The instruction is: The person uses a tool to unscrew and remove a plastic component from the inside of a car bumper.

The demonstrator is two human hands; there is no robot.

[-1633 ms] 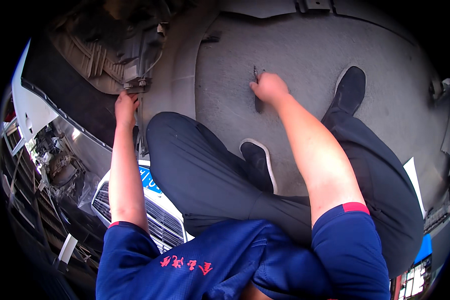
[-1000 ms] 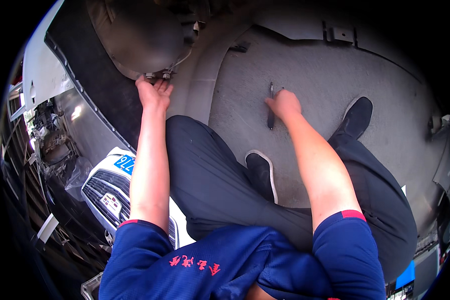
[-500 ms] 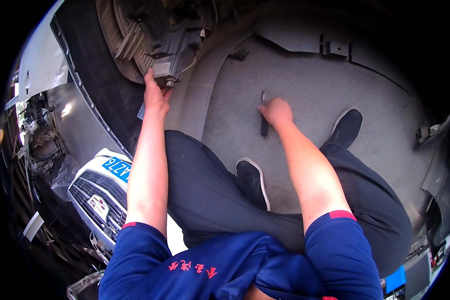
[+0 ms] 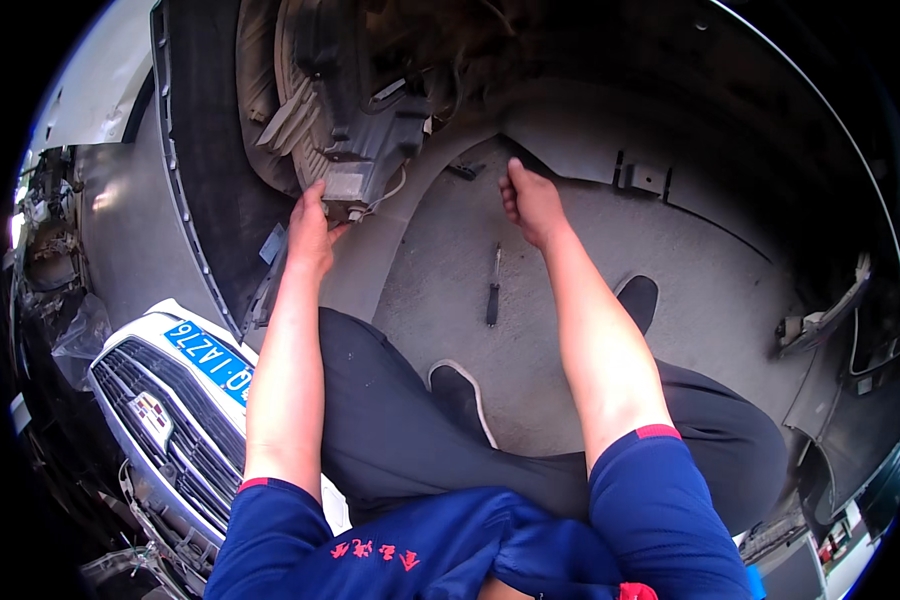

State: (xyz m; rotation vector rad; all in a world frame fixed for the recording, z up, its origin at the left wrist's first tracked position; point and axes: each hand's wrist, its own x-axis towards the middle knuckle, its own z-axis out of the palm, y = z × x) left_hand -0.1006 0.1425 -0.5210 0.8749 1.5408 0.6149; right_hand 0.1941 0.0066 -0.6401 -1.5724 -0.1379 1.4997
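My left hand (image 4: 312,235) grips the lower corner of a car headlight unit (image 4: 368,150), thumb and fingers set round the grey box (image 4: 346,183) at its near end. The back of the unit shows, dusty and dark, with a thin wire hanging by the box. Out to the right, my right hand (image 4: 534,203) is raised above the floor with its fingers curled in; nothing shows in it. Below that hand a screwdriver (image 4: 493,300) with a dark handle lies on the concrete, its thin shaft pointing away from me.
A dark bumper cover (image 4: 215,150) stands left of the headlight. Nearer, a white front bumper with a grille (image 4: 170,400) and a blue plate (image 4: 210,357) lies beside my left leg. A curved grey panel (image 4: 560,150) spans the far side. My shoes (image 4: 460,400) rest on the floor (image 4: 560,390).
My right hand has let go of the screwdriver, now lying on the floor, and has moved up and away from it. The left hand stays at the headlight. The whole view has shifted.
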